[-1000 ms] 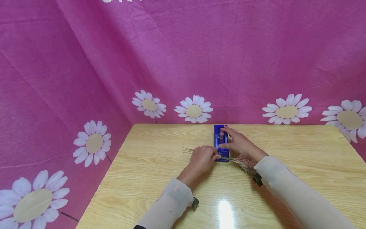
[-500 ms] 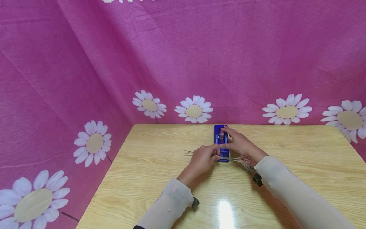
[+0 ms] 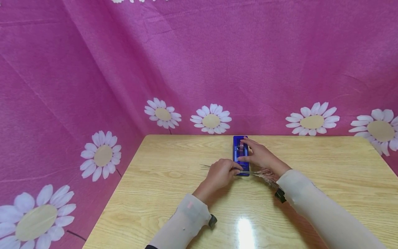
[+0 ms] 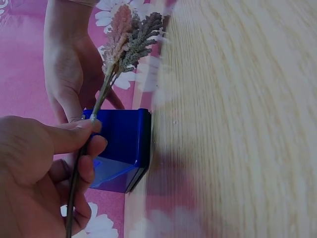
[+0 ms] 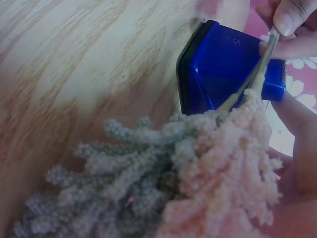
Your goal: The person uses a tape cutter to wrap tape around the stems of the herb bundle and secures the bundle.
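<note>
My left hand [image 3: 220, 173] pinches the thin stems [image 4: 101, 99] of a small bunch of artificial flowers between thumb and fingers. Their fluffy heads, one pink [image 5: 223, 168] and one grey-green [image 5: 114, 173], point right, towards my right forearm. A bit of clear tape seems to sit on the stems at my left thumb. Just beyond that hand stands a blue tape dispenser [image 3: 236, 154] on the table, its toothed edge [image 5: 285, 74] visible in the right wrist view. My right hand [image 3: 262, 157] grips the dispenser from the right, thumb nearer me and fingers at the far end.
The light wood table [image 3: 174, 148] ends at the back against a pink cloth [image 3: 264, 69] printed with white daisies. Another cloth side runs along the left. A bright reflection lies on the tabletop near the front.
The left fingers shift slightly along the stems over the dispenser's near end, first drawn up, now reaching a little further right. My right hand and the dispenser stay in place.
</note>
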### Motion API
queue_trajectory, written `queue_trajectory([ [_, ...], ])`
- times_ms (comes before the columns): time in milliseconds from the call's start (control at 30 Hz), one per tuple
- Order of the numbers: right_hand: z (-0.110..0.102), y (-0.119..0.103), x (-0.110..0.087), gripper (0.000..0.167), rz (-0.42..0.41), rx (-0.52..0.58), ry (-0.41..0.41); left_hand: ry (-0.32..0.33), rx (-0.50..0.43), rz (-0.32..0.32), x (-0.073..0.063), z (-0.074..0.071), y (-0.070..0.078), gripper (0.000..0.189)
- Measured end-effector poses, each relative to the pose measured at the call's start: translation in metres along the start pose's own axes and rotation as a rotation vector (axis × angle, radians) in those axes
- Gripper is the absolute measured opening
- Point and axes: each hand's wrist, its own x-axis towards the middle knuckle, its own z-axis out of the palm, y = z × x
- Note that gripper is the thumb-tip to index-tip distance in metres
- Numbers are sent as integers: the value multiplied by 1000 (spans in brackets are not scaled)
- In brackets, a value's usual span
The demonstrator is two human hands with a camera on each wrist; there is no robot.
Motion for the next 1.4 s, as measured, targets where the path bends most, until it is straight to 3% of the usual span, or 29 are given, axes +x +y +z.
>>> queue_trajectory([
  [267, 0, -2, -2, 87, 4, 46, 4, -40, -16, 1, 0, -3, 2, 14],
  [567, -1, -3, -3, 86, 4, 60, -8, -144, -59, -24, 1, -5, 5, 10],
  [833, -1, -4, -3, 86, 7, 57, -13, -110, -27, -42, 1, -5, 7, 11],
  [967, -1, -4, -3, 85, 1, 50, -8, -124, -29, -59, 1, -7, 7, 10],
  [1267, 1, -3, -2, 85, 15, 59, -16, -229, -145, -87, 1, -8, 5, 10],
  [1400, 0, -3, -3, 86, 16, 69, -20, -247, -157, -74, 3, -7, 2, 9],
])
